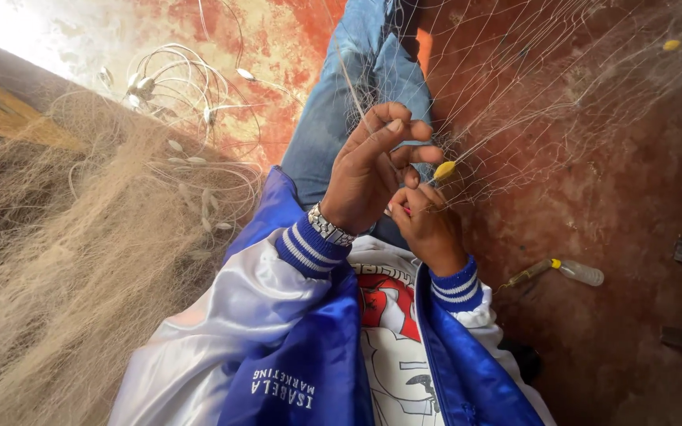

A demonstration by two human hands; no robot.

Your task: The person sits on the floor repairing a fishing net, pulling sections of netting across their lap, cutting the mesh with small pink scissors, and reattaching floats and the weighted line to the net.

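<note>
— Red, patchy floor (617, 197) under everything, and fine netting (515, 87) stretched across the knee in blue jeans (341, 102). Where are the hands?

— Both up at the mesh. The left hand (369, 177) has its fingers (392, 130) bunched narrow, pinching strands. The right hand (429, 225) sits just below, touching it, closed on something small and reddish; I can't tell what it is. A yellow float (444, 169) lies between the two, touching the fingertips.

— What might go wrong?

— My guess: the twine is so thin that a hard tug could snap a strand or cinch a knot in the wrong mesh. Loose netting could also snag on the wrist bracelet (331, 226).

— And the pile at the left?

— That tan heap of net (65, 260) with white floats (144, 83) lies near; slack could tangle into it. A small bottle (574, 272) lies well apart on the floor.
</note>
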